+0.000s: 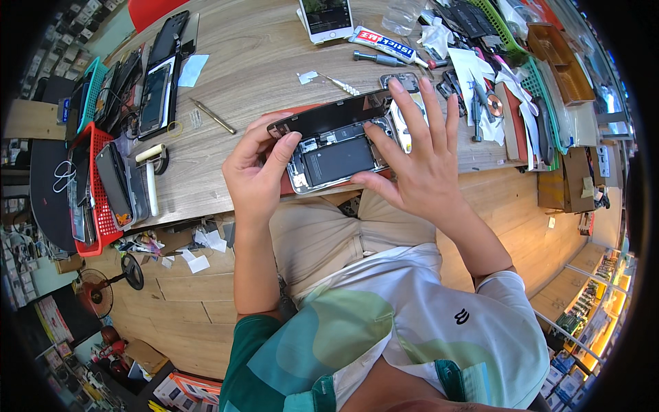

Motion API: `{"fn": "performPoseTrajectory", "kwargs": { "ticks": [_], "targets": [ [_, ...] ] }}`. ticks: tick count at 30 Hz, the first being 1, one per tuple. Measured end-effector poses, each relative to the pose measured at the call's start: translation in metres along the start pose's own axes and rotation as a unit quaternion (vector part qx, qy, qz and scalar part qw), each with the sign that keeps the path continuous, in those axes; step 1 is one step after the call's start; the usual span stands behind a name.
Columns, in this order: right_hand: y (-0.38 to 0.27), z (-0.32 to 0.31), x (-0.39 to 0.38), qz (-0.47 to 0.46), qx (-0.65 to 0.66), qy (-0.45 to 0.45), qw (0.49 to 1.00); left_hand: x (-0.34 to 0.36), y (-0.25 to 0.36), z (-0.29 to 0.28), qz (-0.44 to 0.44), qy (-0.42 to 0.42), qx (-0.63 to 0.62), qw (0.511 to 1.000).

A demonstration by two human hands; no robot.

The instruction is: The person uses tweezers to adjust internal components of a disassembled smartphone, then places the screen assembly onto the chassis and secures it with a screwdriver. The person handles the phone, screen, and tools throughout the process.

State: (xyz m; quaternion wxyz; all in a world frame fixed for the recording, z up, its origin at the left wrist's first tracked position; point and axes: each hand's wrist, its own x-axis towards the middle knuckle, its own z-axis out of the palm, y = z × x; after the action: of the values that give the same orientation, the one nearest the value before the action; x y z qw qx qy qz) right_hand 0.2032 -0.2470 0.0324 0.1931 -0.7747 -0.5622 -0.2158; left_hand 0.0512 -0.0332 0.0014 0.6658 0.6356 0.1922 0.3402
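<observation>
An opened phone (340, 160) with a black battery lies over a red mat (288, 112) at the table's near edge, its dark screen panel (336, 110) raised along the far side. My left hand (250, 178) grips the left end of the phone and panel between thumb and fingers. My right hand (415, 161) is spread over the right end, one finger touching the inner parts near the top of the battery and the thumb by the lower edge. Another small opened device, partly hidden by my right fingers, lies behind it.
A phone on a stand (325, 17), a glue tube (384, 44) and tools (214, 115) sit behind. A red basket (103, 233), a hammer (151, 178) and phone parts crowd the left; paper, baskets and a brown tray (556, 62) fill the right. A fan (96, 295) stands below left.
</observation>
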Motion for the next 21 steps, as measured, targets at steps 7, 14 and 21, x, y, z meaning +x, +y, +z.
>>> {"fn": "performPoseTrajectory", "kwargs": {
  "ticks": [7, 14, 21],
  "targets": [
    [0.0011, 0.0001, -0.0006, 0.004, -0.002, -0.013, 1.0, -0.0004, -0.0027, -0.0009, -0.002, -0.001, -0.018, 1.0],
    [0.0013, -0.0031, -0.0014, 0.006, -0.02, -0.04, 0.999, -0.0002, -0.0013, 0.0005, 0.004, 0.001, -0.019, 1.0],
    [0.0021, -0.0023, -0.0022, 0.002, -0.021, -0.032, 0.999, 0.0, -0.0013, -0.0003, 0.01, -0.006, -0.016, 1.0]
  ]
}}
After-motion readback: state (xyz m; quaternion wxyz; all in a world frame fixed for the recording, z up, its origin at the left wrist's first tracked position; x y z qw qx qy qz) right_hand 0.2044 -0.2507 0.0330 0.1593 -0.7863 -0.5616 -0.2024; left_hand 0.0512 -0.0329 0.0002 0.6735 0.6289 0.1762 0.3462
